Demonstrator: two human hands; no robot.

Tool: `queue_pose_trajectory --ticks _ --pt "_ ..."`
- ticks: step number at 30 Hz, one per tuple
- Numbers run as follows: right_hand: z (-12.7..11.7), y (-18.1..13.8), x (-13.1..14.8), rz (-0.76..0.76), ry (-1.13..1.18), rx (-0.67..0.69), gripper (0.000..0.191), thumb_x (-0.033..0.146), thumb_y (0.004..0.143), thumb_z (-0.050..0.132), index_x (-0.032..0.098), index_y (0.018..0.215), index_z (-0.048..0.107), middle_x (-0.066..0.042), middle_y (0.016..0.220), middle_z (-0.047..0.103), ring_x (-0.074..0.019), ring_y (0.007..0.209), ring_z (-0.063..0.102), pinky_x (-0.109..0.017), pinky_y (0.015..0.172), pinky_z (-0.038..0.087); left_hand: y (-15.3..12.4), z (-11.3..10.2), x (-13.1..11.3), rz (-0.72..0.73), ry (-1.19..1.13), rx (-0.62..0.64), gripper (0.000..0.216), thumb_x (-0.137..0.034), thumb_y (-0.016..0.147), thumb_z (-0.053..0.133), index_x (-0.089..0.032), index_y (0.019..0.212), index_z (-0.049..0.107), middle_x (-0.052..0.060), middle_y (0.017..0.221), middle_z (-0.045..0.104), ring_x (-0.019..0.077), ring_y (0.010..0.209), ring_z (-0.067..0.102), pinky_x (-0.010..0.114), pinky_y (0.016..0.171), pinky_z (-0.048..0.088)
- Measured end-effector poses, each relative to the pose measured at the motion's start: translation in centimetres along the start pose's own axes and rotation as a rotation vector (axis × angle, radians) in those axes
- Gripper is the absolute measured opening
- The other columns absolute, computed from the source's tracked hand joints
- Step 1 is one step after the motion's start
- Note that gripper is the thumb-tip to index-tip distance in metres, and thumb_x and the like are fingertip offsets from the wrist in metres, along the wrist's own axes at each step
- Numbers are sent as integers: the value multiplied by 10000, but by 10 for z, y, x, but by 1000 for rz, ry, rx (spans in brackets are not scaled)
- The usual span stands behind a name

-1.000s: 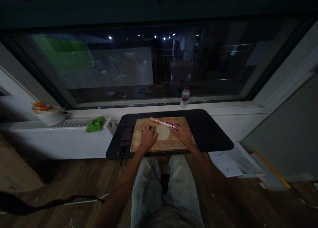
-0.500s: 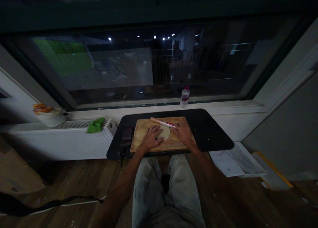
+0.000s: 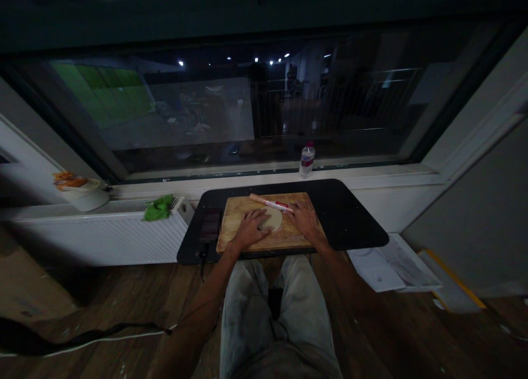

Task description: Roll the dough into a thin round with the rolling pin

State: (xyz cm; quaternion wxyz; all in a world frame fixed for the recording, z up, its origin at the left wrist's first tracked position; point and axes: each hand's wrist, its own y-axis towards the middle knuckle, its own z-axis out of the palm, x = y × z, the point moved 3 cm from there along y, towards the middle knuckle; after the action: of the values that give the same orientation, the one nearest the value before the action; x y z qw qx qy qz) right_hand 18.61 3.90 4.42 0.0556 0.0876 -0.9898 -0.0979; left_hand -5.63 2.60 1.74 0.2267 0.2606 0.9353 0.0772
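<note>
A flat, pale round of dough (image 3: 273,219) lies on the wooden cutting board (image 3: 234,209). My left hand (image 3: 249,229) rests on its left side, fingers spread and thumb near the lower edge. Behind the dough, a thin wooden rolling pin (image 3: 264,201) with a red and white label slants across the board. Its right end sits between the thumb and fingers of my right hand (image 3: 304,219), which grips it at the dough's right side.
Under the board is a black table (image 3: 350,219), with a blurred dark object (image 3: 210,224) at its left. A water bottle (image 3: 307,160) stands on the windowsill. Green cloth (image 3: 159,207) and a white bowl (image 3: 86,196) sit on the radiator (image 3: 136,239). A white tray (image 3: 412,266) is low at right.
Almost nothing differs. The view has shifted very slightly, while both hands, the dough and the rolling pin keep nearly the same places.
</note>
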Motion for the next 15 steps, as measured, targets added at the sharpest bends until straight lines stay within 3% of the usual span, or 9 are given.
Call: queue_pose_trajectory --ticks 3,9,15 --pt "2 0 -1 -7 0 -9 431 437 1192 509 243 1507 730 -142 1482 728 -301 1353 680 -376 1105 547 -1 2 -1 15 5 -20 454 -414 1049 739 -293 1486 758 84 1699 618 322 1555 533 557 1333 394" --pt "5 1 -3 -11 21 -7 421 430 1192 512 244 1497 733 -148 1493 721 -298 1380 655 -374 1132 525 -6 3 -11 209 1 24 406 -352 1124 605 -310 1493 768 64 1673 650 297 1604 501 548 1383 330" --pt "2 1 -1 -8 8 -9 414 461 1183 543 231 1462 746 -151 1463 730 -307 1340 670 -381 1101 536 -2 0 -13 182 -8 55 423 -346 1078 650 -316 1479 781 57 1660 663 310 1586 512 552 1367 338"
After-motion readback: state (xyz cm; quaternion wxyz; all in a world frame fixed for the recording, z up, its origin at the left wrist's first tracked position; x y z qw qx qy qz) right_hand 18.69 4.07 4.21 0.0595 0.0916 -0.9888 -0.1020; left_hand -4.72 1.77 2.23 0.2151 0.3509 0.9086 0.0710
